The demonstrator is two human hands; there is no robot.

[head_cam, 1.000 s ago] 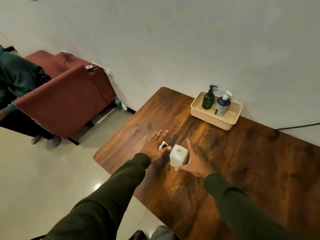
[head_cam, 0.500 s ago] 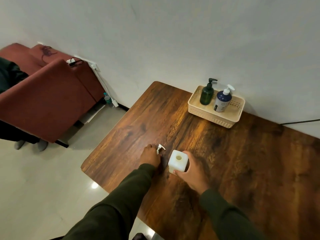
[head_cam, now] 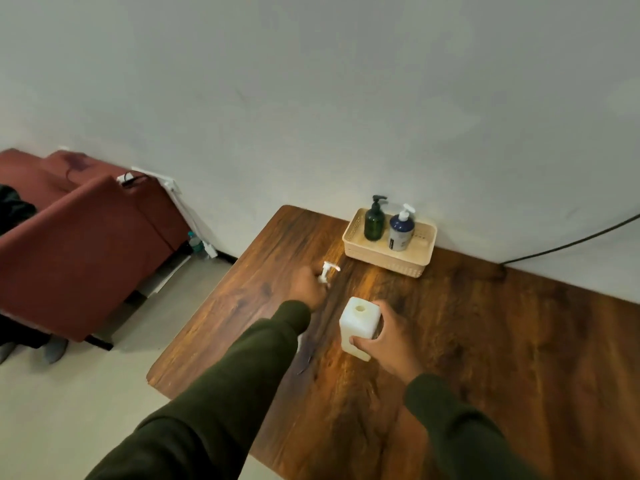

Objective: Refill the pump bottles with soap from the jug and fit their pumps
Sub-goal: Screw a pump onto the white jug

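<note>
Behind the blurred left hand (head_cam: 306,287), white pump (head_cam: 327,270) half hidden

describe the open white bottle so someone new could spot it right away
On the brown wooden table, near its front middle, the right hand grips a white square plastic bottle. Unlike the dark green bottle and blue-and-white bottle in the cream basket, it has no pump.

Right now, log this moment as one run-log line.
left hand: holds pump | right hand: grips open bottle on table | pump: not yet fitted
</note>
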